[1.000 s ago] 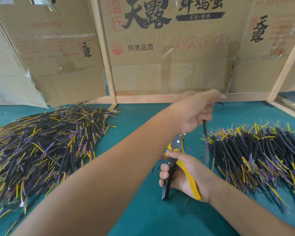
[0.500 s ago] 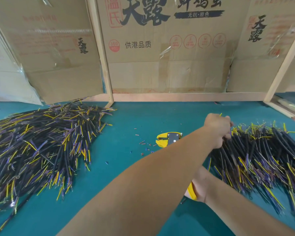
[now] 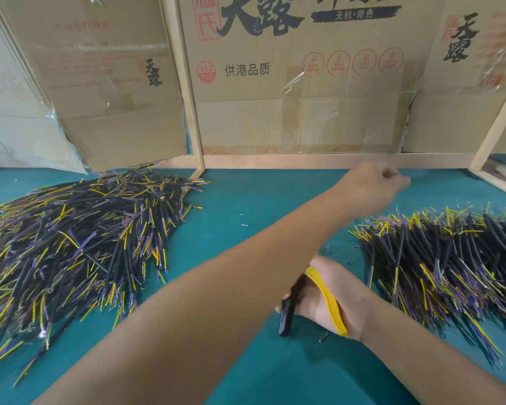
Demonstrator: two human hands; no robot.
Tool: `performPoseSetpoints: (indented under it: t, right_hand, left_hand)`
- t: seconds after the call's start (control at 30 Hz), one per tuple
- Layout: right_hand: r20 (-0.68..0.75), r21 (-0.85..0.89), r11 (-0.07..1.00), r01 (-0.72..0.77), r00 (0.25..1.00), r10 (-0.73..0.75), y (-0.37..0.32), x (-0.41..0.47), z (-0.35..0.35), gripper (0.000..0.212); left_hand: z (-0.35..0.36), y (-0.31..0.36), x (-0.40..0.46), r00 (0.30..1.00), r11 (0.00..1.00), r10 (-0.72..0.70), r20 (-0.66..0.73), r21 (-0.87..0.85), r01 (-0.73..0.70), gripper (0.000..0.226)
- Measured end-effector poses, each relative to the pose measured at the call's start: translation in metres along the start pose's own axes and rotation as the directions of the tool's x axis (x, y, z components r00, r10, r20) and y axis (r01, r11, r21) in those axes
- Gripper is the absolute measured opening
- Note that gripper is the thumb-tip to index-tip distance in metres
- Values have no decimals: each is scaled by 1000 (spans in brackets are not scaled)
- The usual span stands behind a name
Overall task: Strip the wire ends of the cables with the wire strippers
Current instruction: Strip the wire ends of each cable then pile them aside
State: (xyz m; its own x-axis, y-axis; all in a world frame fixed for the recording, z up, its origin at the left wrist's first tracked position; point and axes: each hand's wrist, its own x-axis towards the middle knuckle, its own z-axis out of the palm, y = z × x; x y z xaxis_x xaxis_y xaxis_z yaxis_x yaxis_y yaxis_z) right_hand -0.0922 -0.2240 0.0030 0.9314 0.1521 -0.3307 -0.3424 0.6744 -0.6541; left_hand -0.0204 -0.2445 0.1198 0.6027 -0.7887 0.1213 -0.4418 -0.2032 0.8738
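Yellow-and-black-handled wire strippers [image 3: 310, 302] sit gripped in the right hand [image 3: 330, 296], low over the teal felt tabletop [image 3: 246, 223]. Black cables with yellow and purple wire ends lie in two heaps, left [image 3: 70, 244] and right [image 3: 450, 258]. The blurred left hand [image 3: 371, 185] hovers far, fingers curled; whether it holds anything I cannot tell. Printed brown cardboard sheets [image 3: 298, 83] in pale wooden framing [image 3: 184, 89] wall the far edge.

Right hand [image 3: 338, 296] grips yellow-and-black wire strippers [image 3: 327, 302] on green table [image 3: 246, 229]; blurred left hand [image 3: 371, 185] at one o'clock; cable piles at nine and three.
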Motion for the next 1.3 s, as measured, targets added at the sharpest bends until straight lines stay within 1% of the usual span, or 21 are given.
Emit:
performPoseSetpoints:
  t: [0.03,0.07,0.1,0.13,0.17,0.2,0.23,0.27,0.3,0.37,0.4,0.43,0.5,0.6,0.7,0.87,0.97,1.03,1.1,1.23,1.3]
  right_hand:
    - [-7,-15,1000,7,1000,-7,1,0,2,35]
    - [-4,-38,999,5,1000,-5,0,-2,4,36]
    - [7,-52,999,16,1000,-16,0,-3,5,36]
    - [-4,-46,999,15,1000,-15,-1,-4,7,37]
    - [-5,-25,1000,10,1000,-10,-2,-4,9,39]
    - [-10,-14,1000,0,1000,0,-2,-5,11,39]
    - [-14,-17,1000,-12,1000,12,-3,-5,13,39]
    - [-21,-27,1000,-12,1000,11,-3,-5,15,39]
    - [-31,-33,999,-10,999,9,-3,-6,16,39]
    - [-40,-36,999,-7,999,6,-3,-7,18,40]
    - [-39,-35,999,-7,999,6,-3,-7,18,41]
    - [-36,-32,999,-8,999,6,-3,-8,17,42]
    - [-29,-29,1000,-9,1000,8,-3,-7,17,42]
    - [-25,-28,1000,-8,1000,7,-3,-6,15,42]
    - [-22,-36,999,-12,1000,11,-3,-5,15,42]
    - [-4,-37,999,-15,1000,15,-2,-4,12,41]
    - [5,-37,999,-16,1000,16,-2,-2,10,41]
    - [1,-33,999,-18,1000,18,-2,-2,9,41]
    - [-1,-31,999,-21,1000,20,-2,-1,9,42]
    - [-7,-32,999,-23,1000,23,-2,0,9,42]
    - [-4,-32,999,-22,1000,22,-2,0,9,41]
  left_hand:
    - [-21,-6,-5,999,996,34,-19,87,-32,22]
    - [-44,-15,-11,998,983,42,-52,182,-32,21]
    - [-69,-27,-16,996,960,6,-89,279,19,19]
    - [-96,-41,-22,990,914,-47,-130,395,95,18]
    - [-122,-57,-28,977,826,-116,-180,529,196,18]
    - [-148,-76,-35,950,709,-186,-251,635,306,20]
    - [-170,-96,-41,913,587,-244,-328,699,408,22]
    - [-190,-113,-50,881,462,-267,-392,750,473,24]
    - [-206,-129,-60,852,359,-269,-449,774,522,25]
    - [-230,-159,-78,786,241,-234,-572,749,617,28]
    - [-238,-170,-86,764,190,-223,-606,741,644,31]
    - [-243,-179,-92,750,147,-213,-626,739,658,32]
    - [-249,-190,-92,757,72,-194,-625,760,646,32]
    - [-253,-193,-83,785,61,-150,-601,787,614,29]
    - [-256,-195,-77,803,59,-162,-574,807,588,26]
    - [-267,-208,-76,801,142,-209,-561,793,593,31]
    - [-274,-207,-74,804,206,-230,-548,781,590,25]
    - [-279,-204,-74,800,245,-267,-536,765,595,16]
    - [-284,-204,-75,793,266,-318,-520,754,601,7]
    - [-286,-207,-77,779,284,-337,-528,732,619,17]
    - [-284,-203,-76,768,299,-323,-552,711,637,13]
